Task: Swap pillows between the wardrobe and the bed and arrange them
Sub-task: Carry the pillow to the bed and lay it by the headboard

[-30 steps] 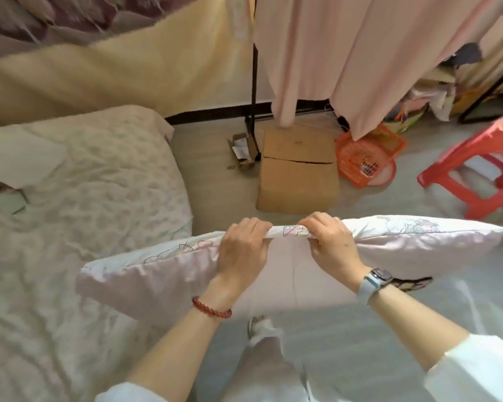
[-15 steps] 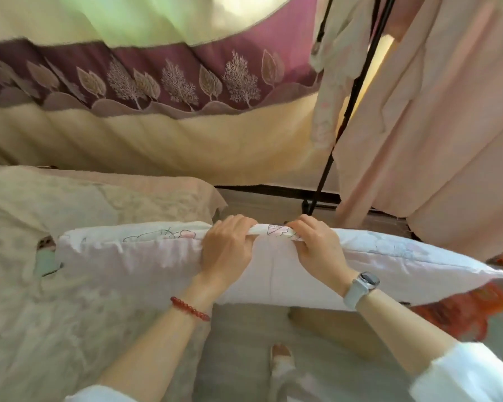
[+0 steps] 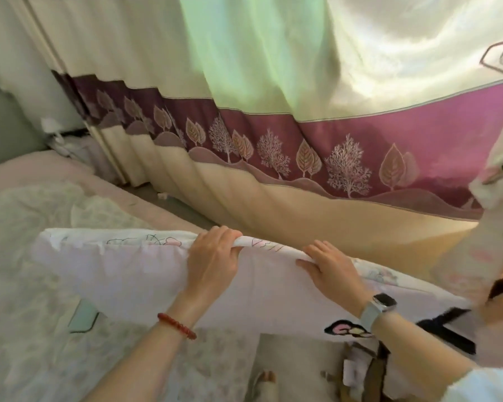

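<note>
The bed (image 3: 26, 233) is filling the left side of the view, its pale cover rumpled, with the curtain (image 3: 302, 140) hanging along its far edge. The pillow (image 3: 134, 274) is hanging lengthwise over the bed's near edge, its left end above the cover and its right end reaching past the bed; whether its lower edge is touching the cover cannot be told. Both hands are gripping its top seam close together near the middle: the left hand (image 3: 212, 262) is curling its fingers tightly over the seam, and the right hand (image 3: 331, 271) is pinching the fabric just beside it, fingers closed on the cloth. To set it down well, the hands should probably be spreading apart toward the corners, so the ends are not sagging, then lowering it flat and square to the bed's edge, away from the small pale-green object (image 3: 83, 317) lying on the cover.
</note>
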Demonstrator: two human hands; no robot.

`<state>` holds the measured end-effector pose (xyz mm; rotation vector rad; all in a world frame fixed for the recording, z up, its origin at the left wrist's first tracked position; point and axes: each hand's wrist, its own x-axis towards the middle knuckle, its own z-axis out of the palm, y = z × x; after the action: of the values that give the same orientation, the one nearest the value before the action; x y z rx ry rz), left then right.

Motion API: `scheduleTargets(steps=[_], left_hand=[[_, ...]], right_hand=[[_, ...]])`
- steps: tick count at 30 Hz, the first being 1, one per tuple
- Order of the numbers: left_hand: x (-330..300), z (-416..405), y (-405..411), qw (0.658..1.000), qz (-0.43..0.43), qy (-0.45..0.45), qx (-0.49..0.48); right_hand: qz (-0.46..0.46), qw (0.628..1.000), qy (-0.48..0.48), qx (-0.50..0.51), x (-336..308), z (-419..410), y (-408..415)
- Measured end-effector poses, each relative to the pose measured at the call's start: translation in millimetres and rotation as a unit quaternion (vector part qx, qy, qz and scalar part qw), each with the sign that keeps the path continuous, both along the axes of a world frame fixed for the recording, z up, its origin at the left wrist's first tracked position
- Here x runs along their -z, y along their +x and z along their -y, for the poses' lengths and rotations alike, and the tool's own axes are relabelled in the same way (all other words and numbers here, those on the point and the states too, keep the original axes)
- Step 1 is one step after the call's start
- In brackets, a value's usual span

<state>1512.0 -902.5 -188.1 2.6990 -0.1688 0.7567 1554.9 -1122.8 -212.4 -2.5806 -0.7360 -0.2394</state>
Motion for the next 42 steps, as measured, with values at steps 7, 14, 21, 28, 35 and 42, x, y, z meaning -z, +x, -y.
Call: scheduleTargets(steps=[7,14,21,28,35,42], left_hand=[[10.8,-79.6,117.6,0.990,0.039,0.007,-0.133],[36.4,-120.4,208.2,0.959,0.026,-0.057,-0.276],[60.7,-137.1,282.0,0.919,0.000,-0.050,-0.392],[77.7,-155.3,324.2,0.875,-0.024,-0.047,-0.482],[90.1,-213.9,377.5,0.848,-0.027,-0.056,-0.526],[96.6,-344.7,439.6,0.839,-0.072,-0.080,-0.534]], right_hand=[[0.011,0.996,0.037,-0.084,-8.3,-99.8,152.7],[-0.001,0.979,0.024,-0.204,-5.4,-164.4,283.0],[-0.004,0.949,0.012,-0.316,27.9,-214.5,397.5],[-0.028,0.918,0.003,-0.395,54.5,-268.0,463.0],[-0.049,0.914,0.006,-0.403,69.2,-340.3,518.7],[-0.106,0.897,-0.028,-0.428,80.8,-486.0,591.1]])
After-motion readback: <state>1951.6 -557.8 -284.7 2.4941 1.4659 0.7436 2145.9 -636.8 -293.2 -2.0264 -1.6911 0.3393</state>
